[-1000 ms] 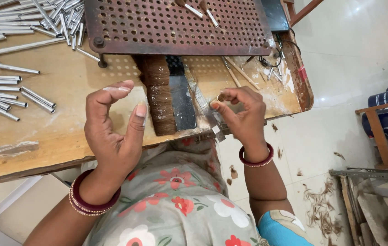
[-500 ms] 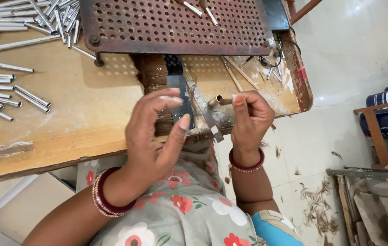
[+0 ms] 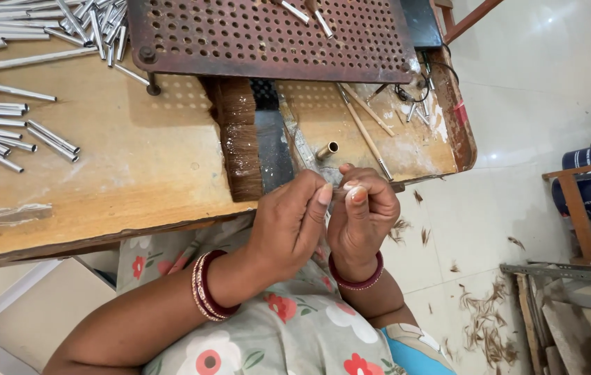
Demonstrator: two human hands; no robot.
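Bright, even daylight, glare on the white floor [image 3: 552, 62], soft shadows under the perforated plate [image 3: 268, 35], sharp focus.

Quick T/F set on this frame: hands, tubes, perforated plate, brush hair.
1. The left hand and right hand meet at the fingertips, pinching something small. True.
2. The silver tubes lie right of the hands. False: they lie at the left of the wooden table.
3. The perforated plate is blue plastic. False: rusty brown metal.
4. A brown brush-hair bundle lies on the table. True.
5. Both wrists are bare. False: both wear red bangles.
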